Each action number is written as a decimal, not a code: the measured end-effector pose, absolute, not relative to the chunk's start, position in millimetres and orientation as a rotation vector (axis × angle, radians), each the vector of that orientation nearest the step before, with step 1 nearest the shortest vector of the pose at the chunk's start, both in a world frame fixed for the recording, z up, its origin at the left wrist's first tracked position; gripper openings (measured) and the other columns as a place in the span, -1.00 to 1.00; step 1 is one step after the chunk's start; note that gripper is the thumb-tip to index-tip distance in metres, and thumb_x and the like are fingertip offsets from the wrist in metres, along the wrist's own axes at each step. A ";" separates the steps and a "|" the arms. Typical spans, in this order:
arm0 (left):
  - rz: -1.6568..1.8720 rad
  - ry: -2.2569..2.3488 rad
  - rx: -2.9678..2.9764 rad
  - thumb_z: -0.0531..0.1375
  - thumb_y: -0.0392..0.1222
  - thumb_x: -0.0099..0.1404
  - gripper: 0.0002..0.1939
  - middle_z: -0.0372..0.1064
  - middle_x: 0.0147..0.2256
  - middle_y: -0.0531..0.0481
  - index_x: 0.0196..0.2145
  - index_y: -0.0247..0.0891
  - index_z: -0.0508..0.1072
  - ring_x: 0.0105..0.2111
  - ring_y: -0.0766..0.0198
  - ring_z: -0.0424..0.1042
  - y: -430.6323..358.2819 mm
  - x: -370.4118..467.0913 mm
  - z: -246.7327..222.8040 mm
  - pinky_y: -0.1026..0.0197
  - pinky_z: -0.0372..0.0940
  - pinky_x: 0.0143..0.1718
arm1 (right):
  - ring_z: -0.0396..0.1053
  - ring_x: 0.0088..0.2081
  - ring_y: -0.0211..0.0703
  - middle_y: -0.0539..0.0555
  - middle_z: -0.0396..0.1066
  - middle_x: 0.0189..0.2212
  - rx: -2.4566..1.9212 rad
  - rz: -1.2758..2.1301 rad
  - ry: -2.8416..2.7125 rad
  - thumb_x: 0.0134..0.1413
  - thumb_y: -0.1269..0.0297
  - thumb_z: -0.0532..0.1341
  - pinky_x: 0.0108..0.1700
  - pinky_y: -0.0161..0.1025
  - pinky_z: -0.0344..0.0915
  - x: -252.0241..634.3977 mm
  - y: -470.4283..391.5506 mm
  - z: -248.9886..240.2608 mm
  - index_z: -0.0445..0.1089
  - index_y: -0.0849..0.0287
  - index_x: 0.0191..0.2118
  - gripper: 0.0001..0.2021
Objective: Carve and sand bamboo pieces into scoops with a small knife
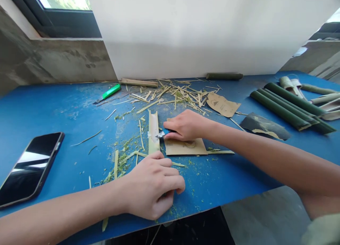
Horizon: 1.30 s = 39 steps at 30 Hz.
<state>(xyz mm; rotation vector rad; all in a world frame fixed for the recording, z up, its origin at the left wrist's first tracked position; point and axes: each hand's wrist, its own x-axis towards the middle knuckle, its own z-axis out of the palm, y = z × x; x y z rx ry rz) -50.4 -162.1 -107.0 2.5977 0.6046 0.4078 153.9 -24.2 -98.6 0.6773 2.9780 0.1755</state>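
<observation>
A split piece of bamboo (153, 126) lies on the blue table with its pale hollow inside facing up. My left hand (156, 184) is closed over its near end and hides that end. My right hand (184, 126) is closed around a small knife; only its blade (160, 134) shows, touching the bamboo's right edge, while the handle is hidden in my fingers. Beneath my right hand lies a piece of brown sandpaper (186, 148). Green shavings (123, 163) and thin strips are scattered to the left of the bamboo.
A phone (29, 167) lies at the left, and a green utility knife (111, 91) farther back. Bamboo slivers (183, 94) are heaped behind the work, beside more sandpaper (223, 104). Several green bamboo lengths (281, 108) lie at the right. A white board (191, 35) stands behind.
</observation>
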 end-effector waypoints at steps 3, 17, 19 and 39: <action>0.406 0.643 2.632 0.17 -0.33 0.33 -0.91 0.44 -0.41 0.11 -0.31 -0.16 0.37 -0.39 0.23 0.29 -162.2 -53.4 -106.2 0.04 0.05 -0.15 | 0.48 -0.29 0.00 0.22 0.64 -0.17 0.839 0.234 2.978 0.50 -0.26 -0.20 -0.35 -0.18 -0.09 148.6 3.3 -99.8 0.45 0.12 0.04 -0.34; 0.362 0.614 2.650 0.12 -0.24 0.43 -0.90 0.39 -0.39 0.04 -0.21 -0.16 0.45 -0.35 0.18 0.27 -165.3 -64.6 -107.2 0.05 0.09 -0.07 | 0.40 -0.35 -0.01 0.20 0.60 -0.26 1.150 0.062 2.970 0.47 -0.23 -0.17 -0.34 -0.18 -0.05 158.4 11.8 -78.4 0.47 0.15 -0.07 -0.36; 0.353 0.613 2.646 0.13 -0.25 0.42 -0.90 0.39 -0.37 0.04 -0.21 -0.17 0.45 -0.34 0.18 0.27 -165.5 -65.2 -106.0 0.06 0.09 -0.07 | 0.36 -0.38 -0.07 0.16 0.60 -0.27 0.868 -0.058 3.024 0.47 -0.26 -0.15 -0.34 -0.19 -0.08 163.9 -11.7 -87.2 0.47 0.13 -0.09 -0.37; 0.398 0.676 2.524 0.12 -0.35 0.37 -0.84 0.42 -0.37 0.09 -0.17 -0.15 0.44 -0.32 0.19 0.23 -169.8 -68.7 -104.8 0.06 0.06 -0.05 | 0.53 -0.08 0.34 0.47 0.58 -0.03 1.826 0.291 2.536 0.49 -0.20 -0.19 -0.16 -0.02 0.21 151.5 94.8 -86.6 0.46 0.35 0.14 -0.26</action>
